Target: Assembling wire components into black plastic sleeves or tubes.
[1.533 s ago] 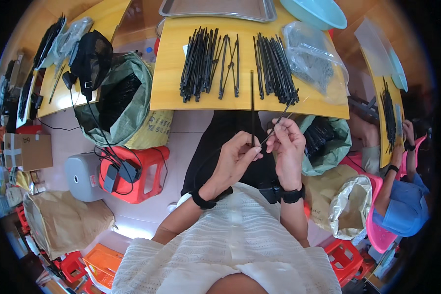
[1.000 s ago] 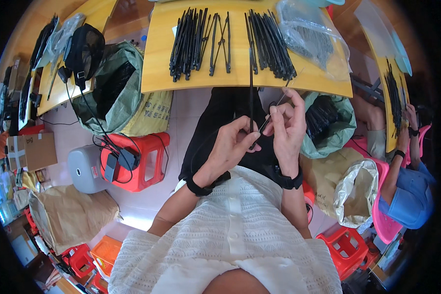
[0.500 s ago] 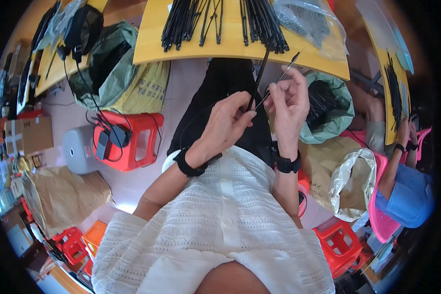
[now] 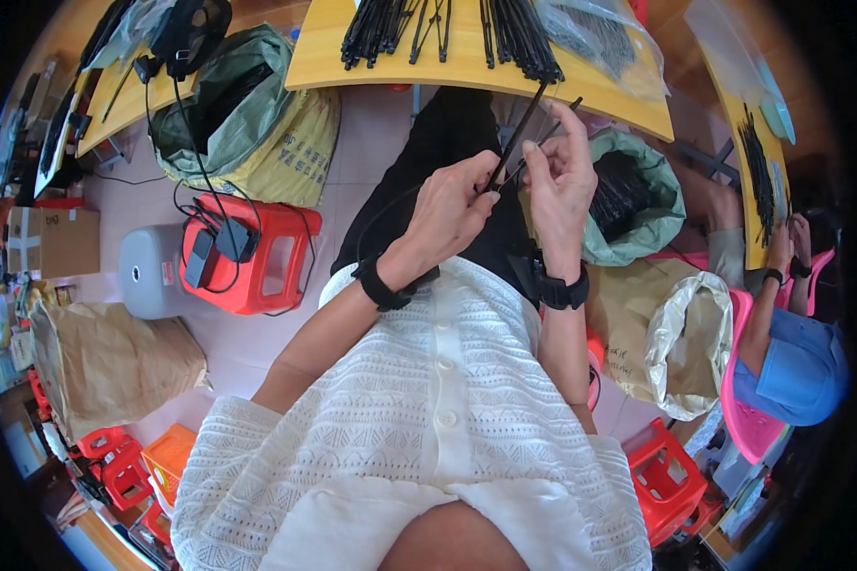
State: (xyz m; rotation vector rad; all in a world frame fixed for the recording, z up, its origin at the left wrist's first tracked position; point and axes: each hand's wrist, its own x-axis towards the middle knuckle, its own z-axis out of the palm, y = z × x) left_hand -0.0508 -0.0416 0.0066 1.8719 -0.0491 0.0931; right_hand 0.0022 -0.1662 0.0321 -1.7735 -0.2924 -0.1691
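1. My white knit top [image 4: 428, 428] fills the near view, a black wristband on each arm.
2. My left hand [image 4: 452, 205] pinches the lower end of a thin black strip [image 4: 522, 128] between thumb and fingertips, closed on it.
3. My right hand [image 4: 560, 176], just beside, grips the same strip with fingers closed; the strip rises tilted above both hands.
4. Beyond lies a yellow table [image 4: 466, 65] with rows of black strips [image 4: 519, 33].
5. Farther left stands a red stool [image 4: 257, 252].
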